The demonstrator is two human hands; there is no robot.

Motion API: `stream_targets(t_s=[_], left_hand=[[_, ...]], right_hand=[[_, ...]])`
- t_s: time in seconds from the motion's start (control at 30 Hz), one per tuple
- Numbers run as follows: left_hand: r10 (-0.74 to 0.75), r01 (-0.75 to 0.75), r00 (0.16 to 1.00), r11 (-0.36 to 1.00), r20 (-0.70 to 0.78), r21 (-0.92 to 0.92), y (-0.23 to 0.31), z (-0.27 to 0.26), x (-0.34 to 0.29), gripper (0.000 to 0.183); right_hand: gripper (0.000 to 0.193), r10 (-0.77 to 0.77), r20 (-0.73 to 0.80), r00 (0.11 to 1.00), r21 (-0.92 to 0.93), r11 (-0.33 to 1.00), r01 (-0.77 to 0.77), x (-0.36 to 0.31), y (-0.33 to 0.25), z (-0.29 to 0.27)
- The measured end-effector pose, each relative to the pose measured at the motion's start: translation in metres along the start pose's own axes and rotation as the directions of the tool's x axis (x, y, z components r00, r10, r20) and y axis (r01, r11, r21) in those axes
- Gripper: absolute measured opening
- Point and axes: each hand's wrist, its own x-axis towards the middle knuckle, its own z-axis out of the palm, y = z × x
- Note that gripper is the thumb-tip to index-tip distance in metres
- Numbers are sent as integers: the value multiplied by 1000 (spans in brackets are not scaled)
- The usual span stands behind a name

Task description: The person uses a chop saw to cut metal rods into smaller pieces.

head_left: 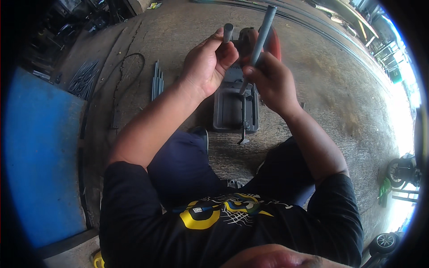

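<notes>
Both my hands are raised over a cut-off saw (pixel 236 123) with a dark base, which stands on the floor in front of me. My left hand (pixel 206 62) pinches a short grey metal rod (pixel 228 34) near its upper end, the fingers partly hiding it. In my right hand (pixel 271 80) is a longer metal rod (pixel 264 33), threaded toward its top and held upright at a slant. Its lower end comes out below the fist, above the saw base. Behind my right hand shows the saw's red guard (pixel 274 46). The saw's clamp screw and handle (pixel 244 126) point toward me.
Several cut rods (pixel 157 82) lie on the floor left of the saw, with a heap of metal pieces (pixel 84 79) farther left. A dark cable (pixel 142 62) curls between them. Long bars (pixel 295 18) run across the back. A blue panel (pixel 42 156) stands at the left.
</notes>
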Motion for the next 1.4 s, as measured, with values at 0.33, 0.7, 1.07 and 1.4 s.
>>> stream_targets(t_s=[0.33, 0.7, 1.07, 1.4], left_hand=[[60, -57, 997, 997, -42, 57, 6, 1, 2, 15], [483, -490, 869, 812, 105, 319, 13, 0, 4, 18], [625, -697, 716, 665, 310, 267, 12, 8, -9, 23], [644, -739, 667, 637, 375, 221, 10, 11, -13, 27]], right_hand=[[25, 72, 57, 996, 155, 985, -80, 7, -3, -15], [27, 163, 296, 941, 817, 468, -338, 19, 14, -38], [26, 283, 255, 925, 842, 405, -356, 22, 13, -33], [26, 354, 213, 910, 842, 407, -355, 24, 16, -31]])
